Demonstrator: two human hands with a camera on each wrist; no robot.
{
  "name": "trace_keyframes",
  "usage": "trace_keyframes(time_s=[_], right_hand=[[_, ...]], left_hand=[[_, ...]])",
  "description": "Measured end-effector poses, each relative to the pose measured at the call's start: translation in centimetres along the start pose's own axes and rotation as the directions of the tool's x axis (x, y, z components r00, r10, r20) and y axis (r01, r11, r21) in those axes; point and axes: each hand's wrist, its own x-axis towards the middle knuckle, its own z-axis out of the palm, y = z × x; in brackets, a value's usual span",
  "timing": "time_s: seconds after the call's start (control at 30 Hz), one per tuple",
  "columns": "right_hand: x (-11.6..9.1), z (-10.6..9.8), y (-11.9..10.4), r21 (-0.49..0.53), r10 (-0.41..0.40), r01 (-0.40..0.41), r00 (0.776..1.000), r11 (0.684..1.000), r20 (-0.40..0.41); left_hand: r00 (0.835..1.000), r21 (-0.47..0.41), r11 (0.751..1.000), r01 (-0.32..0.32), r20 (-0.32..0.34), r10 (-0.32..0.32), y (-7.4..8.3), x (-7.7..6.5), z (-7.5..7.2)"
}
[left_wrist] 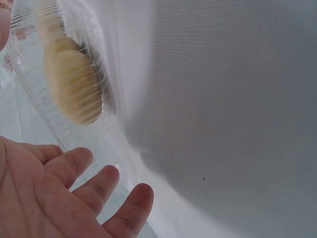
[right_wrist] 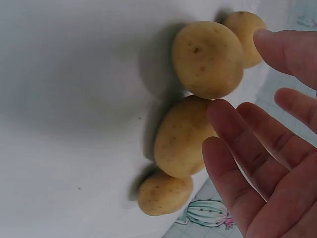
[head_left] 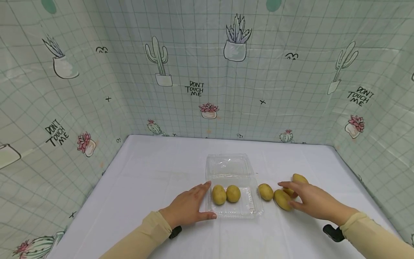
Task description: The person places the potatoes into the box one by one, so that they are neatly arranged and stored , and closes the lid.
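A clear plastic clamshell container (head_left: 233,212) lies on the table with its lid (head_left: 228,165) folded back. Inside it, side by side, are a left potato (head_left: 219,195) and a right potato (head_left: 233,194). My left hand (head_left: 189,204) is at the container's left edge, thumb and fingers spread; firm contact cannot be made out. Several loose potatoes lie right of the container, among them a near one (head_left: 283,200) and a far one (head_left: 300,178). Over these my right hand (head_left: 312,200) hovers with fingers apart, holding nothing. In the right wrist view its fingertips overlap a potato (right_wrist: 183,136).
A white cloth covers the table (head_left: 155,169). Behind it and at both sides hangs a checked curtain (head_left: 181,118) printed with cacti. Another loose potato (head_left: 266,192) sits close to the container's right wall. Dark straps show at both wrists.
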Motion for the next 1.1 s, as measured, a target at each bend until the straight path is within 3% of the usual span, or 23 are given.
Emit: trace_keyframes(time_s=[0.53, 1.1], right_hand=[[-0.1, 1.4, 0.5, -0.046, -0.030, 0.030, 1.000, 0.998, 0.006], [0.6, 2.3, 0.5, -0.013, -0.034, 0.035, 0.998, 0.999, 0.050]], left_hand=[[1.000, -0.003, 1.000, 0.006, 0.007, -0.006, 0.0, 0.0, 0.0], [1.000, 0.010, 1.000, 0.014, 0.008, -0.014, 0.0, 0.0, 0.1]])
